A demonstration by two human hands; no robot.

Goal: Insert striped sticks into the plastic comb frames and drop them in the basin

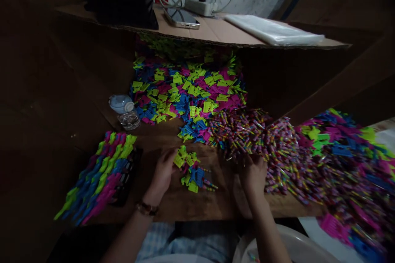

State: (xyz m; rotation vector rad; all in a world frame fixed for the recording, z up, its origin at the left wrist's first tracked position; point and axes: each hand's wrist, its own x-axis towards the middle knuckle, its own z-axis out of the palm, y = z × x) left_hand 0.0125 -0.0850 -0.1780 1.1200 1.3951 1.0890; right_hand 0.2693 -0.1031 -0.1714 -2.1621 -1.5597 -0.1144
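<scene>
My left hand (pixel 162 172) rests on the brown table with its fingers curled round a yellow-green plastic comb-like piece (pixel 180 158) at the edge of a small cluster of green, blue and pink pieces (pixel 194 172). My right hand (pixel 253 172) reaches into a heap of thin multicoloured sticks (pixel 262 135); its fingers are bent down among them, and what they hold is hidden.
A big pile of loose green, blue and pink pieces (pixel 188 90) lies behind. Neat stacked rows of the same pieces (pixel 98 174) sit at the left. A small capped bottle (pixel 125 111) stands nearby. A phone (pixel 182 18), power strip (pixel 200 7) and plastic bags (pixel 274 31) lie on a cardboard shelf.
</scene>
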